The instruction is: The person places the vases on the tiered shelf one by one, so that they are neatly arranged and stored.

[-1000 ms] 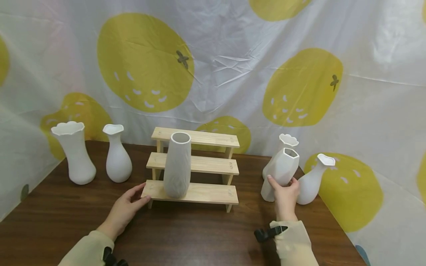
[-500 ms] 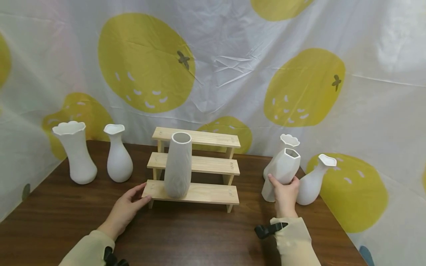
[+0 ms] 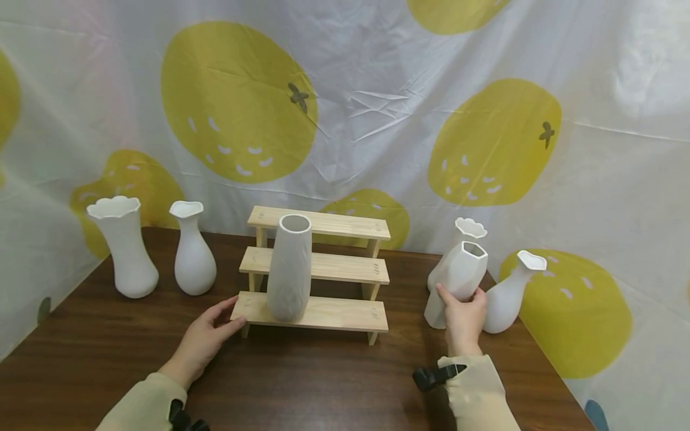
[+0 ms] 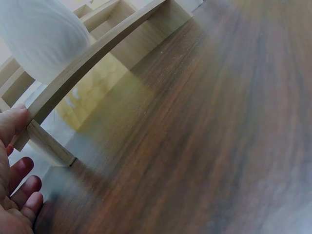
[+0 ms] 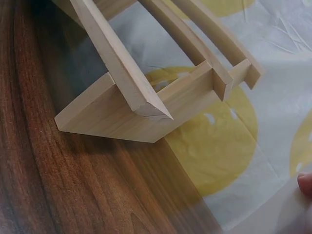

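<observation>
My left hand [image 3: 202, 338] holds the left end of the lowest step of a three-tier wooden display stand [image 3: 345, 314], thumb at its front corner. In the left wrist view the other fingers [image 4: 24, 170] hang loosely curled below the board. A tall white vase with a round mouth [image 3: 289, 275] stands on that step, left of its middle. At the right, my right hand [image 3: 463, 320] grips a faceted white vase [image 3: 460, 272], which leans to the right. The right wrist view shows only a thumb tip [image 5: 305, 184] and part of this vase [image 5: 273, 214].
Behind the gripped vase is a scallop-rimmed vase [image 3: 471, 227], partly hidden. A narrow-necked vase [image 3: 507, 302] stands close right of my right hand. At the left are a wide scalloped vase [image 3: 129, 257] and a slim-necked vase [image 3: 194, 260]. A fruit-patterned curtain [image 3: 366, 131] backs the brown table [image 3: 323, 383].
Both hands keep their holds, and the vases stay where they were. The whole head view has shifted very slightly.
</observation>
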`<state>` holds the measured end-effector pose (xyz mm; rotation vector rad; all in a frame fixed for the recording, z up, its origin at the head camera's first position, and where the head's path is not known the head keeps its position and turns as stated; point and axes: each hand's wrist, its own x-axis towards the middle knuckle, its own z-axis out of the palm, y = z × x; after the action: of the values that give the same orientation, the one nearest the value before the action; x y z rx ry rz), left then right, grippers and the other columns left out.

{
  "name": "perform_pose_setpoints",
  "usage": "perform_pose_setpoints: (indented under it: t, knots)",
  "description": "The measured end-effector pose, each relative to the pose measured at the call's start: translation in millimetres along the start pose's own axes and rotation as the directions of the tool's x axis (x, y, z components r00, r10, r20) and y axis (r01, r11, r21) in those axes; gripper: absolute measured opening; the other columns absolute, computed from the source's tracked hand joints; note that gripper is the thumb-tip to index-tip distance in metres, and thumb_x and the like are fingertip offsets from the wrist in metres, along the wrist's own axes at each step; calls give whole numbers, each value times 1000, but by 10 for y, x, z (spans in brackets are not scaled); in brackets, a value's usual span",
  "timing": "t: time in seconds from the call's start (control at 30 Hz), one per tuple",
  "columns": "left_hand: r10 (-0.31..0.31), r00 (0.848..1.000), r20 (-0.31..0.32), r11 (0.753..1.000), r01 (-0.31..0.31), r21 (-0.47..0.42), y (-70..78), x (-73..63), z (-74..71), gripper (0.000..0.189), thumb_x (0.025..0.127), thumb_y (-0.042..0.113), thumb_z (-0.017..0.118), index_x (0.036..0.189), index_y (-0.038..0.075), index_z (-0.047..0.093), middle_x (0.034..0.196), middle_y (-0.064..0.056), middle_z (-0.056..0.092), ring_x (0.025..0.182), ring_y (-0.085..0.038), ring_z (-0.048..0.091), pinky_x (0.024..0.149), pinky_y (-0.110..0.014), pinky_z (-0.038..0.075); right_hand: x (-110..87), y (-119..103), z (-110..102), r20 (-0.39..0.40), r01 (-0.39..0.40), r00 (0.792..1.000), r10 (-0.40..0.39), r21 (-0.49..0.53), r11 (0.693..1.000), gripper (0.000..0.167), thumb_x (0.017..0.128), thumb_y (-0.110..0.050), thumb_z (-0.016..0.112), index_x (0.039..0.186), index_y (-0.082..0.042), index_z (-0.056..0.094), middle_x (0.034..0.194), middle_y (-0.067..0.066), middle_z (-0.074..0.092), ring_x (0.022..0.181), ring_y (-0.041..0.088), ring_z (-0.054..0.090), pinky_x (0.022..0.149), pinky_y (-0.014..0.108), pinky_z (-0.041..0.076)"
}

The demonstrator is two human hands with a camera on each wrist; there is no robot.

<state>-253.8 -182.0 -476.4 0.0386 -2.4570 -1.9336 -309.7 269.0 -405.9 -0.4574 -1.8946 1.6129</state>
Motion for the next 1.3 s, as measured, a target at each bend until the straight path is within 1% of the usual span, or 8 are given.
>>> perform_pose_setpoints:
  t: [0.27,0.4,0.63,0.73,0.87,1.03,1.2,1.3]
  knots:
    - [-4,1000,5,1000,4,-6,4,1,-1,79,87,43,69,148,5,35,150,-21,33,136,-34,33,109,-47,31,-34,-22,-27,27,3,1000,-4,9,1000,71,78,-12,80,134,6,40,131,21,47,119,34,47,100,48,39]
    - [-1,1000,3,1000,1,-5,1,3,0,79,88,43,69,148,5,35,150,-21,34,136,-33,34,108,-46,31,-64,-72,-53,70,-18,997,17,14,1000,75,80,-15,79,138,5,37,135,21,44,122,35,44,101,51,38]
    - [-8,1000,-1,1000,8,-2,-9,9,3,79,87,44,69,148,6,35,150,-21,33,136,-34,33,109,-46,31,-106,-188,-74,152,-38,988,36,13,999,76,80,-18,79,139,3,35,135,22,44,120,36,45,99,53,39]
    - [-8,1000,-4,1000,8,-1,-12,13,3,79,87,44,69,148,6,35,150,-20,34,136,-34,34,108,-46,31,-133,-245,-80,187,-58,981,59,-7,998,75,81,-21,79,139,1,36,134,20,45,118,34,46,94,50,41]
    - [-10,1000,-7,1000,10,2,-14,17,6,79,87,44,69,148,7,36,150,-20,34,136,-33,34,108,-46,32,-168,-339,-95,249,-77,966,75,0,997,73,83,-20,77,139,-1,35,132,18,45,116,30,47,88,45,43]
    - [-11,1000,-6,1000,11,3,-12,16,11,79,87,44,69,148,7,36,150,-20,35,135,-33,34,108,-46,32,-209,-481,-128,322,-73,944,65,10,997,71,85,-16,75,140,-1,33,130,16,45,113,25,46,84,39,44]
    - [-9,1000,-2,1000,9,0,-12,12,9,79,88,44,69,148,6,35,150,-20,34,136,-33,34,108,-45,32,-275,-607,-121,359,-59,932,50,13,998,68,84,-15,76,138,-3,36,124,14,49,104,20,50,75,32,49]
    - [-8,1000,-1,1000,8,-2,-15,15,4,79,88,43,69,148,6,35,150,-20,34,136,-33,34,108,-45,32,-327,-683,-99,377,-48,925,41,11,999,69,83,-14,76,138,-3,36,122,13,48,101,19,51,73,32,49]
